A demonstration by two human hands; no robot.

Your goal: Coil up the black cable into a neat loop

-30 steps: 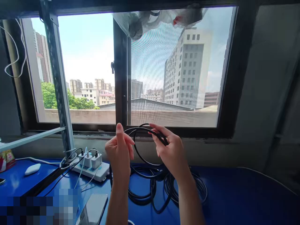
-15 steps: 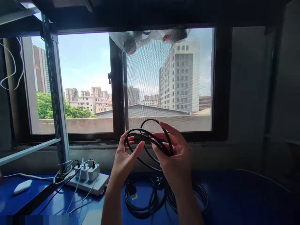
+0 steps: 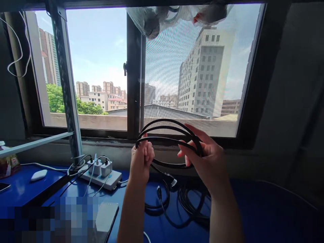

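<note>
A black cable (image 3: 165, 128) hangs in several loops between my two hands, above the blue table. My left hand (image 3: 143, 155) is closed around the left end of the loops, fingers curled into a fist. At the other end, my right hand (image 3: 206, 150) grips the bunched loops between thumb and fingers. From the held coil a cable end with a plug (image 3: 173, 182) dangles down. Below lie more coiled black cables (image 3: 189, 199), partly hidden by my right forearm, and a black connector (image 3: 159, 191) pointing up.
On the left, a white power strip (image 3: 111, 180) carries several chargers and wires beside a metal shelf post (image 3: 66, 81). A phone (image 3: 106, 216) lies near my left forearm. A white mouse-like object (image 3: 38, 175) sits farther left. Clear bags (image 3: 154, 20) hang before the window.
My hands have moved apart and the loops between them are stretched wider. My left fingers have closed on the cable. The view has tilted down, showing more of the table.
</note>
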